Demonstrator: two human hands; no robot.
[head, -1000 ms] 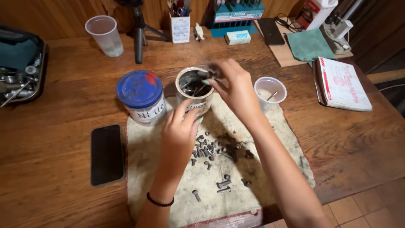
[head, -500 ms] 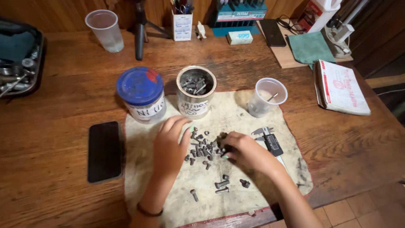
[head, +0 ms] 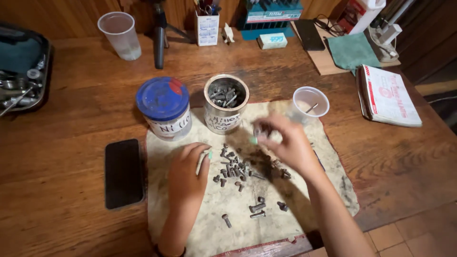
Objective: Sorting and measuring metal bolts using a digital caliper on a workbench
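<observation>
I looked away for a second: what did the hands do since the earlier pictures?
The right hand went from the open can down to the bolt pile, then lifted again, blurred, fingers pinched, toward the can. Whether it holds a bolt is unclear. The left hand stayed flat on the cloth beside the pile. Both cans kept their places.

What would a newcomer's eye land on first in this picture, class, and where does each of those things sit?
Probably the heap of small metal bolts on the stained cloth at the centre of the wooden table, with the left hand flat beside it and the blurred right hand raised above. Just behind stand an open can holding more bolts and a blue-lidded jar to its left.
</observation>
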